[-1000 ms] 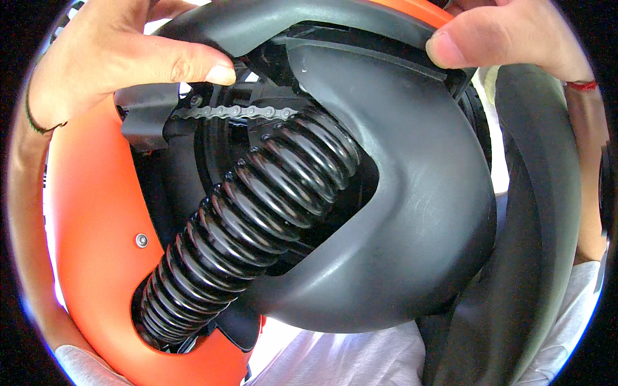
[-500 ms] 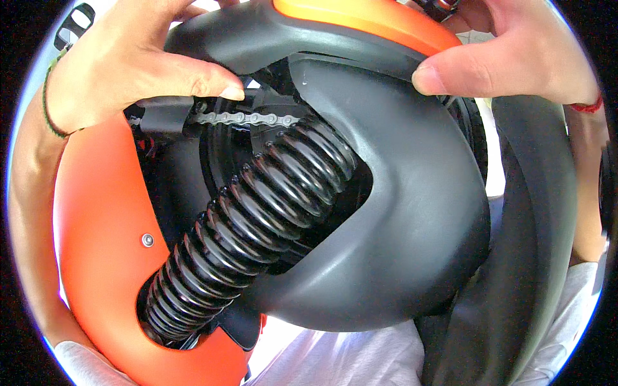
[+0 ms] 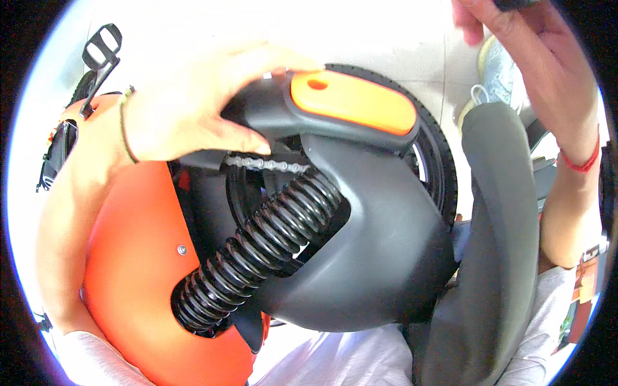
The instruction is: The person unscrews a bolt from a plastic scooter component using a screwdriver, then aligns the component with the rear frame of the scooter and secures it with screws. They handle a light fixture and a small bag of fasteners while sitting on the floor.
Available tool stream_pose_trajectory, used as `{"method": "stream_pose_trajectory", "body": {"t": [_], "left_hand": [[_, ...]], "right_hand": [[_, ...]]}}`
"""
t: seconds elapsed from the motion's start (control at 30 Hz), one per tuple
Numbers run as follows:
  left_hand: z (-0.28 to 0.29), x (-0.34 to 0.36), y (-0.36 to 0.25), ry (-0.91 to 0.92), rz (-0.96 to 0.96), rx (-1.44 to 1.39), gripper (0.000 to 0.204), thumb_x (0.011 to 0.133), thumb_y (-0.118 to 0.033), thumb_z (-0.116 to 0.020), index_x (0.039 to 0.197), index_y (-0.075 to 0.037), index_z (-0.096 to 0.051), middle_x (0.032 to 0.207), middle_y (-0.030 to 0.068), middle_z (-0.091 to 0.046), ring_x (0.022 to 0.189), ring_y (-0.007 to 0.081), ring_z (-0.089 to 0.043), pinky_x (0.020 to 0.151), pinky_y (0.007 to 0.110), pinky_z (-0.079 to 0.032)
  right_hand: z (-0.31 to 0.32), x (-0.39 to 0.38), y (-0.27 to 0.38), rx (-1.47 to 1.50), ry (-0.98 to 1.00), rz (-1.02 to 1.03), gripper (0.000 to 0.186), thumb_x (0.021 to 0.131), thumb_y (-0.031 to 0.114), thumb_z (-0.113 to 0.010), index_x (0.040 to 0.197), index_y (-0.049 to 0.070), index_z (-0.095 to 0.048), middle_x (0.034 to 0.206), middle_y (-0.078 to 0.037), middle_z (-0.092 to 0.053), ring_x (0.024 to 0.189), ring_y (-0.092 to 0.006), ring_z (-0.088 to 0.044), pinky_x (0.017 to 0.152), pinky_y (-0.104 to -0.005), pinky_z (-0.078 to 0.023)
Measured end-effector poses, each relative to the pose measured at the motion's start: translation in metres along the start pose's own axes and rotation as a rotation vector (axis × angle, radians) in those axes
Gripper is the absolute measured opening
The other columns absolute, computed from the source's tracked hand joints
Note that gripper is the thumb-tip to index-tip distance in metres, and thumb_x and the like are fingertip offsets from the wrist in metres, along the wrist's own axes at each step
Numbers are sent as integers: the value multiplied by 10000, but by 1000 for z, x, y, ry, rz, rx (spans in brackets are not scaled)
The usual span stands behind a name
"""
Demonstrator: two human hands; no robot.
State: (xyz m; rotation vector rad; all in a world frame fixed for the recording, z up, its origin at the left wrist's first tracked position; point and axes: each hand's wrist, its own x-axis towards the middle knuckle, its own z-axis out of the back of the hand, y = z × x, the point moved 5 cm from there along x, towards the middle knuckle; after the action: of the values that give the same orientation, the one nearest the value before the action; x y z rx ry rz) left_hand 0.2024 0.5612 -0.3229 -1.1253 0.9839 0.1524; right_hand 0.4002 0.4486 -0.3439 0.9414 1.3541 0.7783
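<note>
My left hand [image 3: 187,125] grips the upper black fender [image 3: 257,96] beside its orange insert [image 3: 354,106], thumb reaching down above the silver chain [image 3: 267,164]. My right hand [image 3: 521,64] is raised at upper right, away from the fender, fingers curled at a dark object [image 3: 512,4] too cropped to make out. A black coil spring [image 3: 257,251] runs diagonally between an orange body panel [image 3: 129,251] and a moulded black cover [image 3: 373,251]. The chain passes behind the spring's upper end.
A tyre [image 3: 441,183] curves behind the fender. A long dark padded piece [image 3: 492,244] lies along the right. Pale tiled floor [image 3: 399,38], a shoe [image 3: 492,61] and a black mirror-like part on a stalk [image 3: 102,46] show around the vehicle.
My right hand has left the fender rim and risen to the upper right. The view has widened, showing more floor, tyre and the whole orange insert. My left hand stays on the fender.
</note>
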Motion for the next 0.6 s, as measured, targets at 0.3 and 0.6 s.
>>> {"method": "stream_pose_trajectory", "body": {"t": [0.3,0.6], "left_hand": [[-7,-1,2,-48,-20,-4,823,661,-86,-809,1404,-68,-456,1255,137,-547,1179,340,-506,1060,416,-376],[-1,-3,-4,-71,51,-54,839,611,-58,-837,1370,-115,-482,1152,117,-555,1120,338,-516,992,411,-427]], "right_hand": [[-12,20,10,525,-19,-127,402,1029,322,-486,1125,-42,-627,912,-70,-621,733,-105,-585,660,-233,-508],[-27,14,-29,944,68,-371,413,1037,315,-475,1160,-63,-588,984,-100,-631,798,-147,-603,724,-276,-514]]}}
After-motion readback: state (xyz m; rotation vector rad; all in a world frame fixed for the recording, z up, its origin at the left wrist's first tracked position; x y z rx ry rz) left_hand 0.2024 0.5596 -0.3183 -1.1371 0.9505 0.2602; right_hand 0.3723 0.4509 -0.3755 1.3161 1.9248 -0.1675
